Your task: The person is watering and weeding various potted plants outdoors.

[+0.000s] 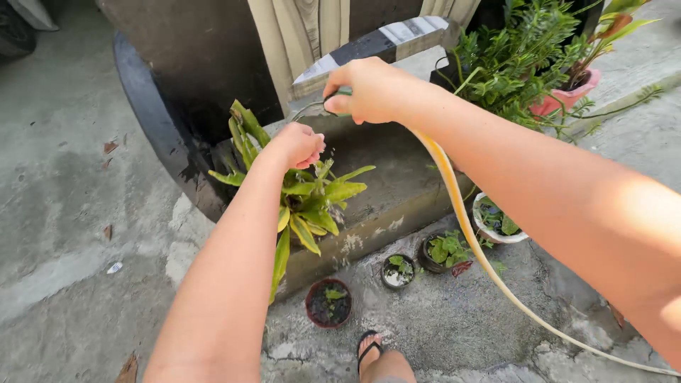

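- Head view, step in hand: watering, as I judge it. The right hand (372, 91) is closed around the end of a yellow garden hose (461, 213), which trails from the fist down across the concrete ledge (397, 177) and off over the ground to the lower right.
- Head view, left hand (298, 145): curled into a loose fist just above the long-leaved green plant (312, 202). Water drops seem to fall around it. I cannot tell whether it holds anything; it may only be catching or spreading the stream.
- Where things lie: the hose end sits above and to the right of the plant, near the left hand but apart from it. The plant hangs over the ledge edge, directly below the left fist.
- Next move, by my reckoning: a steady hold on the hose end and a small swing of the wrist toward the 4 small pots at the foot of the ledge, the dark red pot (328, 303) among them.
- Also there: a sandalled foot (369, 351) just below that pot, and a pink pot (567, 96) of leafy plants at upper right.
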